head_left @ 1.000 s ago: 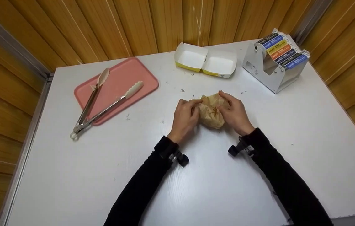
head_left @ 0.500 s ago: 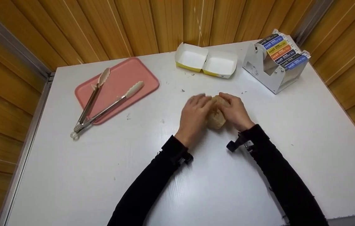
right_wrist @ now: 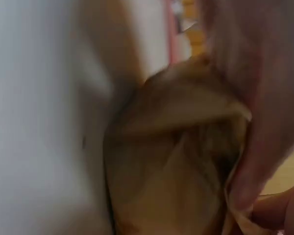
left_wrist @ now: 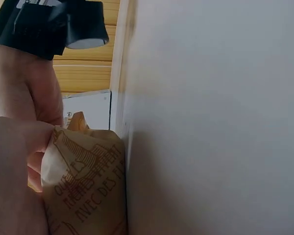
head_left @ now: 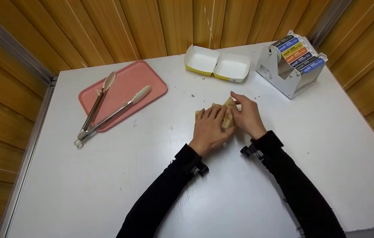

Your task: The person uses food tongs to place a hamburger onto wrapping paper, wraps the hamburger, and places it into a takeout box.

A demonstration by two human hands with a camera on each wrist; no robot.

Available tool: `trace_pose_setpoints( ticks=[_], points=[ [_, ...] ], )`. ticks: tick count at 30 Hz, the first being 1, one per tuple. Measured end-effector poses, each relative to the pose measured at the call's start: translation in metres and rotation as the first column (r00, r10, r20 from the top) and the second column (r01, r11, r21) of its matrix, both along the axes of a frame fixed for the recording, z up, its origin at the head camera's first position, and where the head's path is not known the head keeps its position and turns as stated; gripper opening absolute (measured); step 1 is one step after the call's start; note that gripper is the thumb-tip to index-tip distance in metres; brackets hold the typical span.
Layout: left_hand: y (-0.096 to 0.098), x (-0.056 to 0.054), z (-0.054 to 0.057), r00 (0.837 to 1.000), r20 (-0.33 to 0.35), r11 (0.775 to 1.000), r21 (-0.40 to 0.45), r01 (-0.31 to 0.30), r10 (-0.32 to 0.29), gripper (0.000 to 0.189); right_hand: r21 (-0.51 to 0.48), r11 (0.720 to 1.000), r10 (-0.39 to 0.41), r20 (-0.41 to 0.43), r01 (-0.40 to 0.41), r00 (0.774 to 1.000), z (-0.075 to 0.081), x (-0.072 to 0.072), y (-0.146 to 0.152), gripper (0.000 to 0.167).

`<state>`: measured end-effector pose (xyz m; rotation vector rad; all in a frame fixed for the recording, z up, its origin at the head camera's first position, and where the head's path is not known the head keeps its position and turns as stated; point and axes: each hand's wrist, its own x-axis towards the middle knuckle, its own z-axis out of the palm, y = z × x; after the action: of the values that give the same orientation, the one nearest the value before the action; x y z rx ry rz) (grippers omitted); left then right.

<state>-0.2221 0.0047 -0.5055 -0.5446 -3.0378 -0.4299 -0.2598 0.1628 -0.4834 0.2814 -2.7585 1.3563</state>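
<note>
A bundle wrapped in brown printed paper [head_left: 227, 121] lies on the white table between my two hands. My left hand [head_left: 208, 131] rests on the bundle's left side, its fingers stretched over the paper. In the left wrist view, red lettering shows on the paper [left_wrist: 85, 183]. My right hand [head_left: 248, 116] pinches a raised paper edge on the right side between thumb and fingers. Up close in the right wrist view, the folded paper [right_wrist: 159, 181] gapes near the right hand [right_wrist: 264, 107]. What is inside the wrapping is hidden.
Behind the hands stands an opened yellow-and-white clamshell box [head_left: 201, 61]. At the back right is a metal dispenser [head_left: 276, 81] with several coloured label rolls [head_left: 295, 54]. Tongs [head_left: 113, 115] lie spread across a pink tray [head_left: 135, 77] on the left. A wooden-panelled wall [head_left: 173, 26] rises behind.
My left hand has shifted right, from the bundle's left edge onto its top, fingers now laid over the paper. The right hand stays at the right side, where a paper corner now stands up.
</note>
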Motion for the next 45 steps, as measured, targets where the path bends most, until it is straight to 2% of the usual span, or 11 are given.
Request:
trace_pose_setpoints(
  ticks=[2,4,10,14,16,19,22,31,40,43,45],
  points=[
    [0.000,0.000,0.000,1.000,-0.021,1.000,-0.001,0.008,-0.008,0.082,0.098,0.994,-0.030,-0.095,0.040,0.995,-0.002,0.000,0.002,0.043],
    [0.000,0.000,0.001,0.999,-0.036,1.000,-0.013,0.014,-0.014,0.083,0.145,0.987,-0.048,-0.135,0.068,0.990,-0.005,-0.001,0.005,0.037],
    [-0.001,-0.004,0.003,0.996,-0.062,0.993,-0.104,0.051,-0.058,0.085,0.127,0.989,-0.062,-0.088,0.073,0.994,-0.015,-0.006,0.019,0.028],
    [-0.002,-0.009,0.002,0.995,-0.063,0.990,-0.119,0.070,-0.078,0.085,0.207,0.978,0.014,-0.102,0.007,0.995,-0.011,-0.001,0.016,0.033],
    [-0.003,-0.010,0.002,0.995,-0.055,0.991,-0.108,0.074,-0.080,0.085,0.303,0.952,0.070,-0.054,-0.050,0.996,-0.009,0.003,0.011,0.036],
    [-0.005,-0.011,0.001,0.995,-0.049,0.992,-0.101,0.080,-0.086,0.086,0.431,0.888,0.138,0.079,-0.159,0.987,-0.007,0.009,0.006,0.050],
    [-0.006,-0.012,0.001,0.995,-0.030,0.991,-0.095,0.091,-0.094,0.090,0.454,0.854,0.182,0.196,-0.253,0.964,-0.008,0.012,0.006,0.067],
    [-0.010,-0.012,-0.003,0.995,-0.012,0.995,-0.028,0.100,-0.101,0.100,0.353,0.869,0.244,0.305,-0.347,0.921,-0.015,0.011,0.018,0.094],
    [-0.009,-0.011,-0.007,0.997,-0.027,0.997,-0.034,0.073,-0.074,0.102,0.288,0.896,0.252,0.300,-0.339,0.920,-0.019,0.011,0.019,0.107],
    [-0.011,-0.012,-0.007,0.994,-0.024,0.994,-0.019,0.110,-0.111,0.099,0.292,0.897,0.245,0.300,-0.333,0.922,-0.020,0.012,0.019,0.107],
    [-0.014,-0.014,-0.005,0.988,0.019,0.988,0.001,0.153,-0.153,0.099,0.302,0.893,0.239,0.308,-0.333,0.921,-0.019,0.012,0.019,0.110]
  ],
)
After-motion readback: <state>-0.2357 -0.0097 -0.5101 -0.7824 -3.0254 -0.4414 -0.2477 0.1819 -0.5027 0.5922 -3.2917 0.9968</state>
